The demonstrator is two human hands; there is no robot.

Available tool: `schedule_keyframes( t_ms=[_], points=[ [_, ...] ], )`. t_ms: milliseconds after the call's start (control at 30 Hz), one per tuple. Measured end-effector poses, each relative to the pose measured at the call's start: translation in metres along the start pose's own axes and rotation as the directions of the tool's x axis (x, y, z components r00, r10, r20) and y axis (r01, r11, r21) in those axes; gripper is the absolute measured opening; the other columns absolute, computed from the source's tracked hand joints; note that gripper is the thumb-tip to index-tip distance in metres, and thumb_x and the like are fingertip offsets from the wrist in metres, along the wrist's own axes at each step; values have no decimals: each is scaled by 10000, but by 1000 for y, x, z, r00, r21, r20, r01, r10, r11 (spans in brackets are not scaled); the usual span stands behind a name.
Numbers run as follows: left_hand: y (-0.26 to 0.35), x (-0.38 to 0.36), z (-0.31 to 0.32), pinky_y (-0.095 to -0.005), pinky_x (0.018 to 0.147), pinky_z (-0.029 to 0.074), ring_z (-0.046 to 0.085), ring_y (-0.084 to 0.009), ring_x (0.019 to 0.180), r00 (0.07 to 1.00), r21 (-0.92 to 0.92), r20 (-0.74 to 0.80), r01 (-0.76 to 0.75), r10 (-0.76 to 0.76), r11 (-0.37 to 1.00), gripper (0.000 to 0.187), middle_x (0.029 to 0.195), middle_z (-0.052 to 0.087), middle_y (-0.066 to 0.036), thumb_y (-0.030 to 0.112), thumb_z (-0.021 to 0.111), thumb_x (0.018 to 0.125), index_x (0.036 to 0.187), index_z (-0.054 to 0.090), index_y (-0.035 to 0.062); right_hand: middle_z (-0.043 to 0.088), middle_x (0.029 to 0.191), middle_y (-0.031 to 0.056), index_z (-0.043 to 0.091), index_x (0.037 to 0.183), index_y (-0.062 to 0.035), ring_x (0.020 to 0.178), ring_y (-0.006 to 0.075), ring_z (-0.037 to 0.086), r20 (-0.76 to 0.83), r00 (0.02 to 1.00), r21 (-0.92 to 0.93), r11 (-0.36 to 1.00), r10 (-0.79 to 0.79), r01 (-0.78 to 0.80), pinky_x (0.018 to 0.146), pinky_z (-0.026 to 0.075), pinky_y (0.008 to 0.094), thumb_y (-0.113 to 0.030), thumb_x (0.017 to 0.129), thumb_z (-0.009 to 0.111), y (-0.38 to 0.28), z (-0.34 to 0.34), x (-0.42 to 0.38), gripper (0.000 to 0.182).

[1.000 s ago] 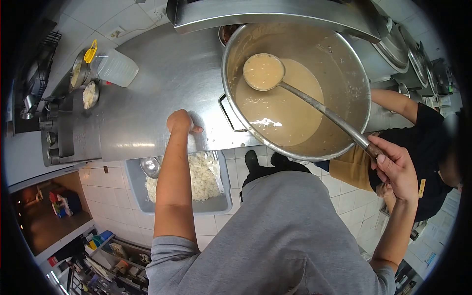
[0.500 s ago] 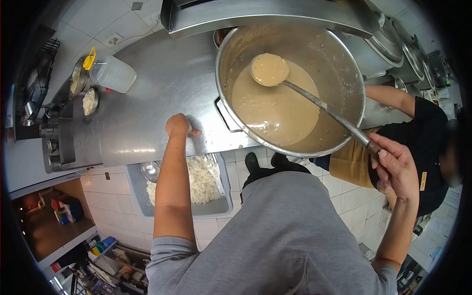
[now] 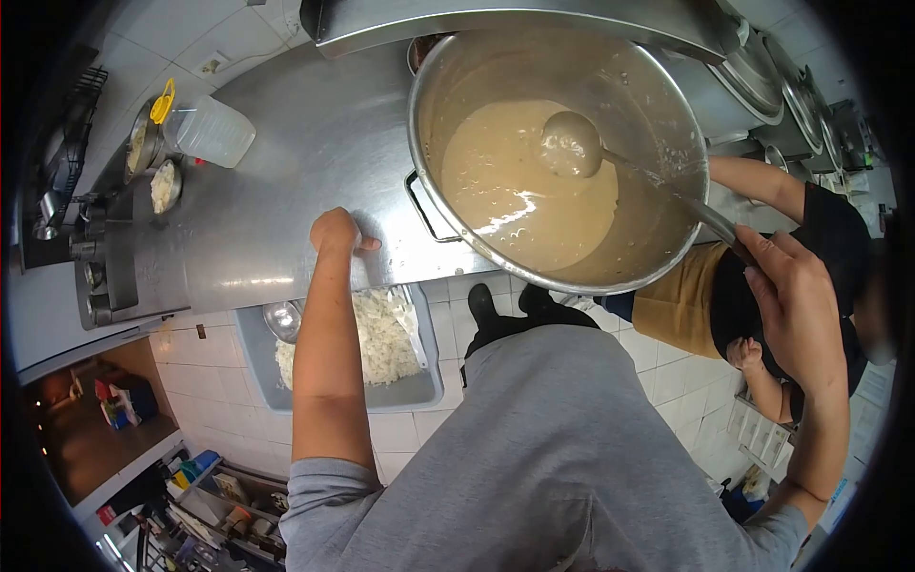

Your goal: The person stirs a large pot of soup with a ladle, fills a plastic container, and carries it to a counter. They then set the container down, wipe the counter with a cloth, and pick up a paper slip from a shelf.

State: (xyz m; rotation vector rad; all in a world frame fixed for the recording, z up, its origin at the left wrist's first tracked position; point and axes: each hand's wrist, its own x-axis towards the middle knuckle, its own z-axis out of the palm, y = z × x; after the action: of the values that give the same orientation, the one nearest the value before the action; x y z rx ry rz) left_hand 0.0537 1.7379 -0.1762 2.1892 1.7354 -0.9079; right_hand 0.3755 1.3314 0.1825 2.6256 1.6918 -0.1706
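Note:
A large steel pot [image 3: 444, 200] holds thick beige liquid [image 3: 505, 167]. My right hand [image 3: 786, 286] is wrapped round the handle of a long ladle [image 3: 572, 145], whose bowl is tipped over above the liquid with its rounded underside showing. To the left of the pot, my left hand [image 3: 338, 232] rests on the steel counter [image 3: 276, 210], its thumb stretched out to the right and its other fingers curled under and hidden. Whether that hand holds anything cannot be made out.
A grey tub [image 3: 424, 398] of white food stands below the counter edge. A plastic jug [image 3: 214, 132] and small bowls [image 3: 165, 187] are at the left. A co-worker in a black top [image 3: 820, 238] stands at the right. A metal shelf [image 3: 515, 19] overhangs the pot.
The ladle, upright and full before, has turned over and moved right. My right hand has moved right and rotated. The co-worker's lower hand shows more clearly. The whole view has shifted slightly.

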Motion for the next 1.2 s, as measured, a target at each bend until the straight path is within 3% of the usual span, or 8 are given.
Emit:
schedule_keyframes(
  t_ms=[133,267,433,667,833,933,1167,1200],
  points=[
    [2,-1,-1,-400,1021,608,743,-333,1252,1000,-3,-9,-1,1,1000,796,1325,778,-165,513,1067,602,1194,815,45,632,852,143,775,1276,-10,740,341,663,21,997,-259,963,-75,77,691,534,452,57,863,737,-8,-6,6,420],
    [1,3,2,-406,1019,609,743,-336,1252,1000,9,-16,-11,11,1000,810,1325,778,-166,514,1069,598,1204,813,41,661,925,177,754,1257,33,761,375,668,151,987,-249,963,-61,98,716,535,476,88,848,717,-11,-13,11,415],
    [2,4,1,-416,1018,610,741,-337,1257,1000,3,-1,2,-2,1000,837,1323,778,-172,514,1072,589,1226,806,42,726,948,247,745,1236,86,864,422,730,226,974,43,999,-20,11,767,558,461,77,835,708,-9,-19,23,403],
    [4,8,2,-416,1025,608,738,-339,1264,1000,0,3,19,-19,1000,842,1332,775,-171,510,1078,580,1227,807,45,741,854,254,751,1207,98,808,395,746,242,968,173,985,-67,24,770,563,450,35,852,722,-7,-21,37,362],
    [5,8,2,-412,1032,607,738,-334,1265,1000,16,1,19,-19,1000,848,1331,777,-164,511,1078,580,1235,805,47,699,673,201,726,1266,117,549,294,710,368,929,326,940,-25,-104,630,556,401,5,937,669,-10,-19,45,352],
    [4,10,3,-408,1031,609,739,-330,1264,1000,23,7,21,-21,1000,846,1330,779,-157,515,1077,580,1233,807,49,689,641,184,708,1308,119,462,244,672,322,942,347,938,-92,-27,574,546,368,-8,975,645,-8,-6,46,362],
    [6,4,-1,-404,1023,611,740,-328,1261,999,12,19,37,-37,999,823,1328,781,-152,509,1072,595,1231,811,57,703,663,175,690,1356,104,487,214,668,373,925,473,872,-67,-128,588,559,368,-28,1001,643,-10,15,57,382],
    [6,4,-1,-403,1018,612,742,-328,1258,1000,16,6,27,-27,1000,819,1326,782,-152,506,1072,596,1228,812,55,729,729,187,688,1361,101,573,213,698,386,921,495,854,-53,-158,646,574,360,-28,1006,645,-9,19,58,380]
  ],
)
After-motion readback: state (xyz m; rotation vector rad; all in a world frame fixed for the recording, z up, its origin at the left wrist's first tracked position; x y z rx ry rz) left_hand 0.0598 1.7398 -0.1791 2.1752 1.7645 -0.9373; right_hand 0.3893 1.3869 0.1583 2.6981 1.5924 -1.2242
